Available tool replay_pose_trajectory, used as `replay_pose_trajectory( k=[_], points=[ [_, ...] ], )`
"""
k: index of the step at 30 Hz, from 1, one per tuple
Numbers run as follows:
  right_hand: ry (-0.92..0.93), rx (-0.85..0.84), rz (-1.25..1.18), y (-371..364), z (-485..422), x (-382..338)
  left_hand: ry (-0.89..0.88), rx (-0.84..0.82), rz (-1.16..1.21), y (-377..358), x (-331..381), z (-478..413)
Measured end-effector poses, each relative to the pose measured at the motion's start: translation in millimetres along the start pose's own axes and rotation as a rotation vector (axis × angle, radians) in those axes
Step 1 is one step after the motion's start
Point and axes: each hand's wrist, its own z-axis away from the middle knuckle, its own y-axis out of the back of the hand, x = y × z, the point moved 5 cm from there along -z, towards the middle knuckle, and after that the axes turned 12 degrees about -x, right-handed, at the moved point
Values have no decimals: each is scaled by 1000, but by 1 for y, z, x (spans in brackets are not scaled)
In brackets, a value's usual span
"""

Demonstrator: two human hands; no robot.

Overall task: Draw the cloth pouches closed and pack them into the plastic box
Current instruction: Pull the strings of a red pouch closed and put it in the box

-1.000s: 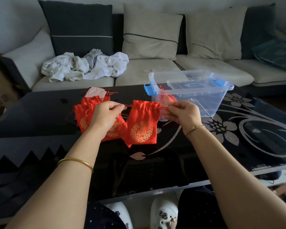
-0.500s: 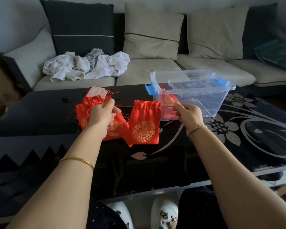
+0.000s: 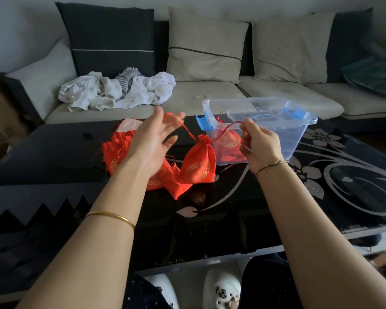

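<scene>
A red cloth pouch with gold print stands on the black table, its neck gathered tight. Its two red cords fan out upward. My right hand pinches the right cord in front of the clear plastic box. My left hand is raised to the pouch's left, palm up and fingers spread and blurred; the left cord's end sits by its fingertips. Another red pouch lies inside the box. Several more red pouches are heaped on the table, partly behind my left hand.
The box has blue latches, and its clear lid rests slanted across its top. The black glass table has a floral pattern at the right. Behind it stands a sofa with cushions and crumpled white clothes. My knees are under the near edge.
The flat, open-mouthed pouch is now drawn tight at the neck. Both hands moved apart and upward, pulling the cords out. My left hand went from a closed grip to spread fingers.
</scene>
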Motion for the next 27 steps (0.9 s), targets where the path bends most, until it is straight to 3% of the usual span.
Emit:
replay_pose_trajectory(
  k=[4, 8, 12, 16, 20, 27],
  points=[
    [178, -96, 202, -32, 10, -23, -24, -194, -307, -34, 7, 3],
    [319, -173, 436, -55, 23, -35, -66, -202, -536, -44, 7, 4],
    [336, -235, 448, -63, 27, -38, -81, -210, -677, -51, 9, 5],
    [161, -236, 236, -54, 15, -25, -69, -176, -548, -46, 8, 2],
    [-40, -391, 264, -50, 13, -4, -62, -242, -419, -46, 8, 1],
    [-18, -557, 207, -58, 24, -6, -30, -284, -295, -51, 6, 2]
  ],
)
